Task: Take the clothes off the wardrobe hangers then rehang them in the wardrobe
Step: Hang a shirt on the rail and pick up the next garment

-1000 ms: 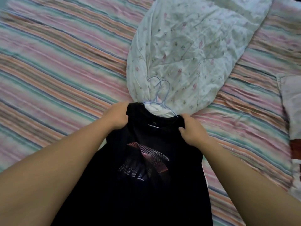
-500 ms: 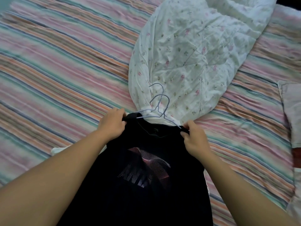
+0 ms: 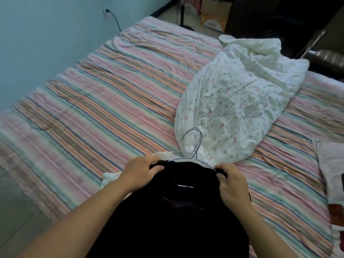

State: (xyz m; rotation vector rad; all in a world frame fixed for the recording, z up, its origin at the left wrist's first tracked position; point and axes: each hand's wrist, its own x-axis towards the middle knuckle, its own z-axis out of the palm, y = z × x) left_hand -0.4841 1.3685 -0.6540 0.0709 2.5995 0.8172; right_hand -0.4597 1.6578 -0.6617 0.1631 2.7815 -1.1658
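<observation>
A black T-shirt [image 3: 178, 216] lies on the striped bed [image 3: 93, 101] in front of me. My left hand [image 3: 138, 173] grips its left shoulder and my right hand [image 3: 231, 180] grips its right shoulder. Pale blue wire hangers [image 3: 195, 146] stick out past the shirt's collar, their hooks resting against a white floral quilt [image 3: 230, 110]. A white garment [image 3: 109, 178] shows under the black shirt, beside my left wrist; most of it is hidden.
A blue wall [image 3: 41, 45] with a socket and cable runs along the bed's left side. A cushion [image 3: 331, 175] lies at the bed's right edge. Beyond the bed stand a dark chair [image 3: 323, 58] and a cardboard box [image 3: 214, 17].
The view has tilted up, showing the wall and far end of the bed. Both hands pulled the shirt's shoulders toward me, baring more of the hangers' wire arms.
</observation>
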